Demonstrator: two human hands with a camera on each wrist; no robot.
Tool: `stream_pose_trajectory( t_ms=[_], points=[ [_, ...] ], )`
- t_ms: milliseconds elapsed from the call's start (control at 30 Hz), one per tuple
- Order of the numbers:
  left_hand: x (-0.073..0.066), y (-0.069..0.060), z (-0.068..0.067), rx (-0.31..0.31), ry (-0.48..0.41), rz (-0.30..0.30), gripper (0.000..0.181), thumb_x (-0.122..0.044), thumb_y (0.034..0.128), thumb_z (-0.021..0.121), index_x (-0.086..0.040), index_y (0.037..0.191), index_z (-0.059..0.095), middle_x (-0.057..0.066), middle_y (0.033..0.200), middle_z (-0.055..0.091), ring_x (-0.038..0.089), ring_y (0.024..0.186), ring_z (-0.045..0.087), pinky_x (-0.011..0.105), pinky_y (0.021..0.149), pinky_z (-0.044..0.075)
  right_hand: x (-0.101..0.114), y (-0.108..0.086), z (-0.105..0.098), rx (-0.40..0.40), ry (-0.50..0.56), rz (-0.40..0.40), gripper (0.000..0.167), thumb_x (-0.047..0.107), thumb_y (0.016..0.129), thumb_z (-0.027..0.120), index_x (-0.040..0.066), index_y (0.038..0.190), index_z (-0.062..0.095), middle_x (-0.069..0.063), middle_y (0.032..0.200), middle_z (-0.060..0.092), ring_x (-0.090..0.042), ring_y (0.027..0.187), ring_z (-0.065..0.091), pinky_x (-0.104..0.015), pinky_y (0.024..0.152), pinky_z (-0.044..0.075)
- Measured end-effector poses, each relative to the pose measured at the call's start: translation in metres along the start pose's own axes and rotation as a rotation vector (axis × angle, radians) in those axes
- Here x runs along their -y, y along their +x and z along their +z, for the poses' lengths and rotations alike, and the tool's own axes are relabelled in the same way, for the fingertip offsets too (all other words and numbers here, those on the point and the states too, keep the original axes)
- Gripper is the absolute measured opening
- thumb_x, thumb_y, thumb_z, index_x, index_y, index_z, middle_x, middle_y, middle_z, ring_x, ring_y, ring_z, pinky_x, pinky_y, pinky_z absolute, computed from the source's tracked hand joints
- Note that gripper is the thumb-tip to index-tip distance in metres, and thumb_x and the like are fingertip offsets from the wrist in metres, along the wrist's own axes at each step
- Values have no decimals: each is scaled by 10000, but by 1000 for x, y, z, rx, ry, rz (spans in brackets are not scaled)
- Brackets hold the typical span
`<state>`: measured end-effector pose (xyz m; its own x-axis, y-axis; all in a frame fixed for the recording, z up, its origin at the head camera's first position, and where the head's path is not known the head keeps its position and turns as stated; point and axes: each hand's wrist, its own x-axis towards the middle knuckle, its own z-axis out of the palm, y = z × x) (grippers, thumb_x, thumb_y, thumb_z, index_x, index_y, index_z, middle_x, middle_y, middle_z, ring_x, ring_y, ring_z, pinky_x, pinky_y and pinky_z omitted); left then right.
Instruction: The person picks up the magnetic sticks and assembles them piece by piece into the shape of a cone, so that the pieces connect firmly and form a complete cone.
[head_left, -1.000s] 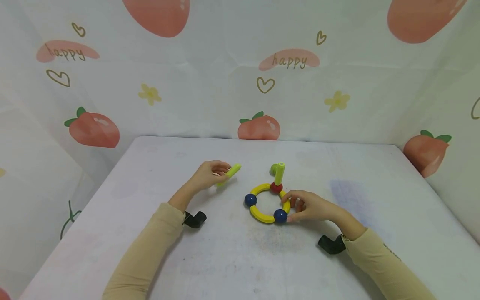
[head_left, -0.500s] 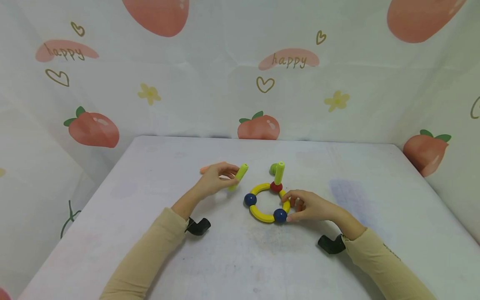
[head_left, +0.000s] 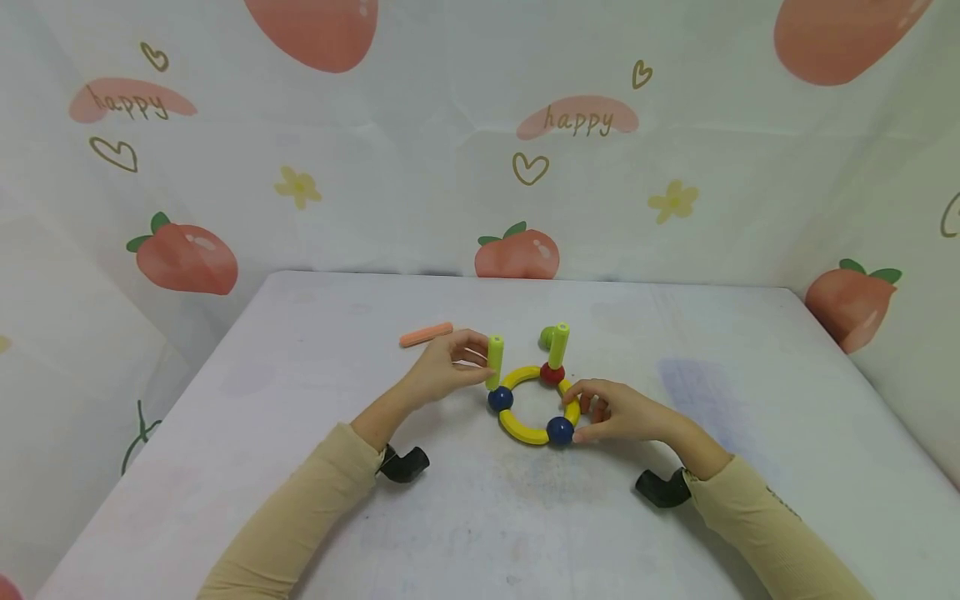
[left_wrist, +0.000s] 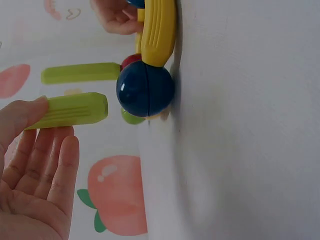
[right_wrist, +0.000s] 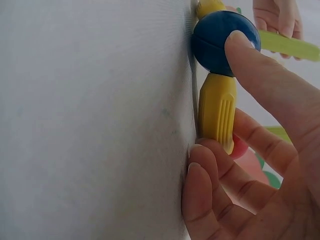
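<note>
A light green rod (head_left: 495, 358) is held upright just above the leftmost blue ball (head_left: 500, 400) of a yellow ring (head_left: 522, 434), pinched by the thumb and fingers of a person's left hand (head_left: 446, 367). The right hand (head_left: 628, 412) grips the ring, thumb on its nearer blue ball (head_left: 560, 431). The peach-print backdrop (head_left: 420, 125) twice reads "happy."

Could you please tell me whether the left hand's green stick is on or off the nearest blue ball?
Off: the left wrist view shows a clear gap between the green stick and the blue ball.
</note>
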<state>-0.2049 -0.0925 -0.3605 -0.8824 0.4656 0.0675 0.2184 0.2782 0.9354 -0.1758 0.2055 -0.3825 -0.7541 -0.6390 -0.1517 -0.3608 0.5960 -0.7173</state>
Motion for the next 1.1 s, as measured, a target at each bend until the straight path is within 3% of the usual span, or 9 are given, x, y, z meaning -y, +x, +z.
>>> stream_pose_trajectory(
  t_ms=[433, 1100],
  points=[
    [1, -1, 7, 53, -3, -11, 339, 2, 789, 702, 19, 1099, 567, 200, 1103, 601, 239, 985, 636, 293, 815, 556, 2, 0, 0, -6, -17, 0, 446, 290, 789, 739, 85, 1134, 544, -81, 926, 531, -87, 680, 483, -196, 611, 429],
    [0, -2, 9, 61, -3, 7, 333, -12, 815, 680, 5, 1125, 561, 200, 1110, 597, 238, 974, 630, 292, 829, 550, 3, -1, 3, -18, -35, 12, 425, 294, 796, 734, 85, 1118, 551, -51, 883, 543, -78, 672, 481, -192, 606, 433]
  ],
)
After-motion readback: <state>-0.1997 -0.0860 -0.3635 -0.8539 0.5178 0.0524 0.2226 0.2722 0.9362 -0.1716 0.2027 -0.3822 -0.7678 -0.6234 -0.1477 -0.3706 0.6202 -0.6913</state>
